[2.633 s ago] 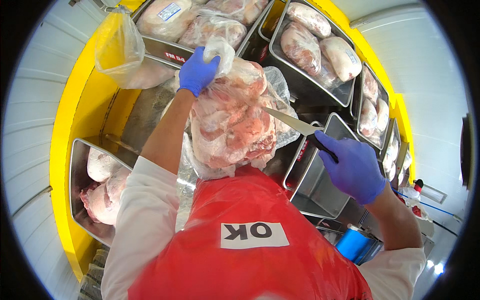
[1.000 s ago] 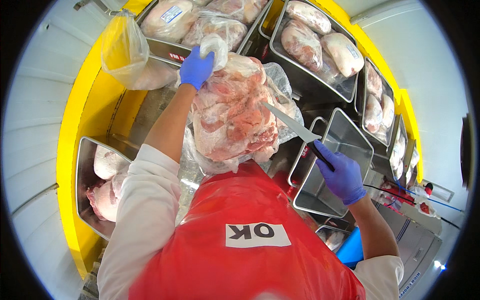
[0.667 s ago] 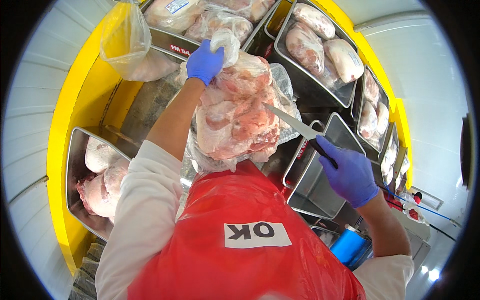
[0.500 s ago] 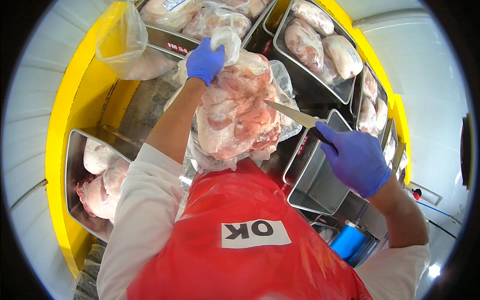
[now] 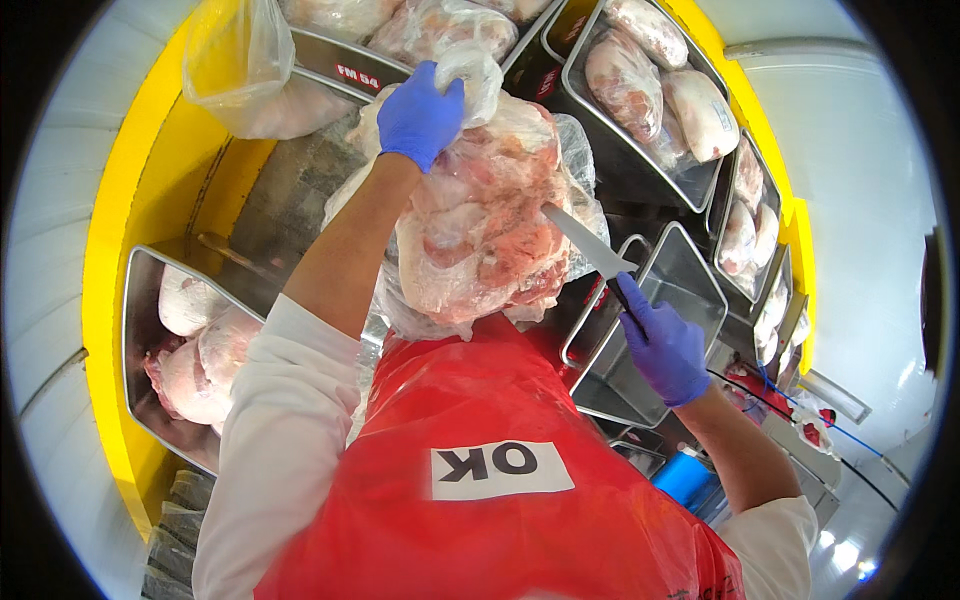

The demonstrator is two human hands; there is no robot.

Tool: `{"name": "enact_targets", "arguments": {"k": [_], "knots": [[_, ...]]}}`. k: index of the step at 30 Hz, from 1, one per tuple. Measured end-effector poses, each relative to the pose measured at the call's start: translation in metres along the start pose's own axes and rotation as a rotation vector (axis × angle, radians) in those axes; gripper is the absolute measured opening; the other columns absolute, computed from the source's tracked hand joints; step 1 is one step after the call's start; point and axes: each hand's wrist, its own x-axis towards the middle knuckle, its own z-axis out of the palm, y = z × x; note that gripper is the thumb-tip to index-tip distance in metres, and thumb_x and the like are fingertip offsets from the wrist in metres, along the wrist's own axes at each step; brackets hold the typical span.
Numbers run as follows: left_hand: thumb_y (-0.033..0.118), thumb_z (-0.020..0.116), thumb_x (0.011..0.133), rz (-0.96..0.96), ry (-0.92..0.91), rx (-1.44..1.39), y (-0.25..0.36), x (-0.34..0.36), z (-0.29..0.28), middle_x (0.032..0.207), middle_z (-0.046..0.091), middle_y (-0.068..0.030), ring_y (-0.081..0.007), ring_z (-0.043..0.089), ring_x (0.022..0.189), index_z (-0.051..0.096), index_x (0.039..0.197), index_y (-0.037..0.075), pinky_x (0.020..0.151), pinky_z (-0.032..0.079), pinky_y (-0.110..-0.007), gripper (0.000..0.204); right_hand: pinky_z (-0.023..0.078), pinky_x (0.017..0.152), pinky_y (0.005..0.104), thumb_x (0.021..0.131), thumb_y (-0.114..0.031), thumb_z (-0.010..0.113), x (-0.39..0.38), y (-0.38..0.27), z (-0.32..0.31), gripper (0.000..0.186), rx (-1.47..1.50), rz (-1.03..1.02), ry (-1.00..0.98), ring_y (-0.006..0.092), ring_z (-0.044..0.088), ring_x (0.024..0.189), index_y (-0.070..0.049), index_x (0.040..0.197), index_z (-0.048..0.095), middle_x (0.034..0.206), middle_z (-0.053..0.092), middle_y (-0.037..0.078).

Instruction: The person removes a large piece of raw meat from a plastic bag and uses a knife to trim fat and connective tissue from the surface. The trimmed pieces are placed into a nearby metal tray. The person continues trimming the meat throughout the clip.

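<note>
My left hand (image 5: 420, 110), in a blue glove, grips bunched clear plastic (image 5: 470, 80) at the top of a large block of raw pink meat (image 5: 480, 240) partly wrapped in film, in front of my red apron (image 5: 450, 400). In my right hand (image 5: 660, 345), also gloved in blue, is a knife (image 5: 585, 240) with a dark handle and long pale blade, angled up-left, its tip at the right part of the meat.
Steel bins (image 5: 710, 185) of bagged meat line the top and right, another bin (image 5: 135, 340) sits at the left. An empty bin (image 5: 650, 300) is below the meat's right. A clear bag (image 5: 230, 60) hangs top left by a yellow structure (image 5: 110, 330). A blue cylinder (image 5: 680, 470) is lower right.
My left hand and the held plastic appear a little higher. My right hand has moved down and left from half a second ago, the knife now pointing more steeply upward at the meat.
</note>
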Motion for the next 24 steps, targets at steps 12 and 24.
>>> {"name": "enact_targets", "arguments": {"k": [12, 24], "knots": [[0.048, 0.06, 0.097, 0.126, 0.04, 0.064, -0.028, 0.014, 0.015, 0.11, 0.071, -0.0321, -0.0505, 0.068, 0.104, 0.062, 0.126, 0.007, 0.091, 0.053, -0.057, 0.051, 0.049, 0.047, 0.0458, 0.095, -0.025, 0.074, -0.013, 0.019, 0.212, 0.06, 0.4, 0.052, 0.385, 0.0324, 0.06, 0.051, -0.024, 0.152, 0.055, 0.075, 0.06, 0.012], [0.041, 0.057, 0.102, 0.277, 0.105, 0.18, -0.022, 0.013, 0.012, 0.107, 0.069, -0.0346, -0.0547, 0.066, 0.1, 0.058, 0.124, -0.001, 0.084, 0.052, -0.059, 0.047, 0.052, 0.05, 0.0462, 0.096, -0.031, 0.072, -0.002, 0.034, 0.252, 0.057, 0.438, 0.052, 0.436, 0.032, 0.063, 0.055, -0.032, 0.151, 0.055, 0.078, 0.062, 0.011]]}}
